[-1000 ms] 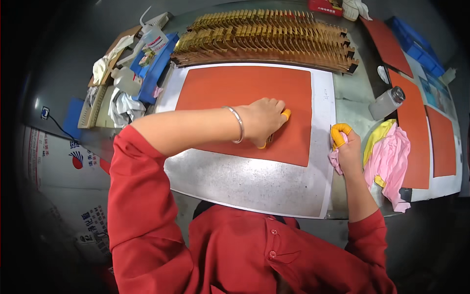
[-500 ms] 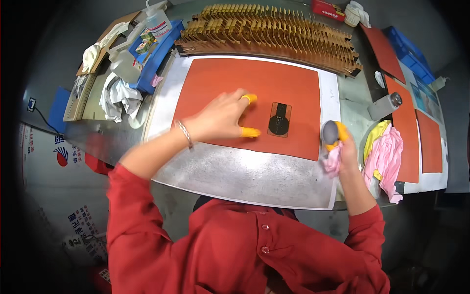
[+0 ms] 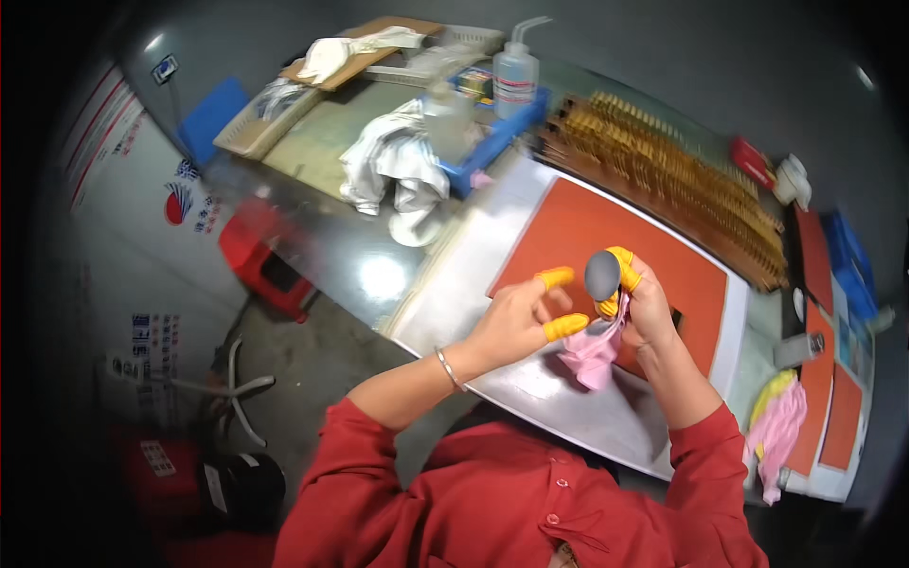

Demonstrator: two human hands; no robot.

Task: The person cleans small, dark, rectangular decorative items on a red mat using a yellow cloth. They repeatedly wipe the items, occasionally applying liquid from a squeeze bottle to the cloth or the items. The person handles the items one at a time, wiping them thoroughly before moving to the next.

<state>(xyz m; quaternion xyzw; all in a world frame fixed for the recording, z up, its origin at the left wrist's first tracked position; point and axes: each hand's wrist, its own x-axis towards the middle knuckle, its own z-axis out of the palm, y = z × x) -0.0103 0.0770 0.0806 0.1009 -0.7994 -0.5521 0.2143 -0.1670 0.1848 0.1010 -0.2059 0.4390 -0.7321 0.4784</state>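
Observation:
My right hand (image 3: 651,310), with yellow finger cots, grips a tool with a round grey pad (image 3: 602,275) and a crumpled pink cloth (image 3: 593,360) hanging below it. My left hand (image 3: 511,322) is open just to the left of them, its yellow-capped thumb and index finger spread and holding nothing. Both hands are above the near part of an orange mat (image 3: 578,222). Behind my right wrist only a dark edge of a small flat black piece (image 3: 675,320) shows; the rest is hidden.
A rack of gold-coloured thin pieces (image 3: 663,185) stands along the mat's far side. At the far left are a blue tray (image 3: 497,142), a squeeze bottle (image 3: 516,80) and white cloths (image 3: 393,161). A grey bottle (image 3: 800,350) and pink and yellow cloths (image 3: 781,421) lie right.
The view has swung left. My right hand has brought the grey-padded tool and pink cloth from the mat's right side to beside my left hand, now covering most of the black piece.

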